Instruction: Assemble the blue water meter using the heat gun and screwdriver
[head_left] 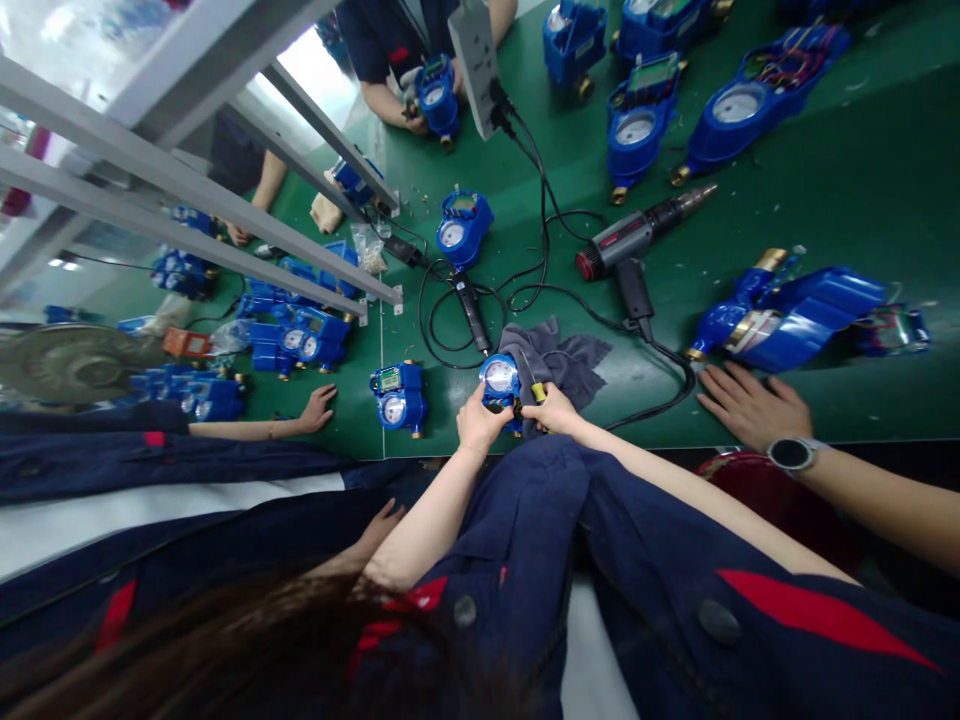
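Note:
A blue water meter (500, 374) with a round white dial sits at the table's near edge, and my left hand (481, 418) is closed around its left side. At its right side is my right hand (556, 410), fingers closed on a small yellow-handled tool (538, 393) whose exact kind is hard to make out. Dark parts show at the meter's lower end between my hands. A grey cloth (559, 358) lies crumpled just behind and to the right. Behind the meter, a black electric screwdriver (471, 312) points its tip towards it.
Other blue meters stand around, one at left (399, 397) and one behind (462, 228). A heat gun (637, 245) and its cable lie to the right. A power strip (477, 70) is at the back. Co-workers' hands (754, 405) rest on the green table (825, 200). Metal bars (225, 215) cross upper left.

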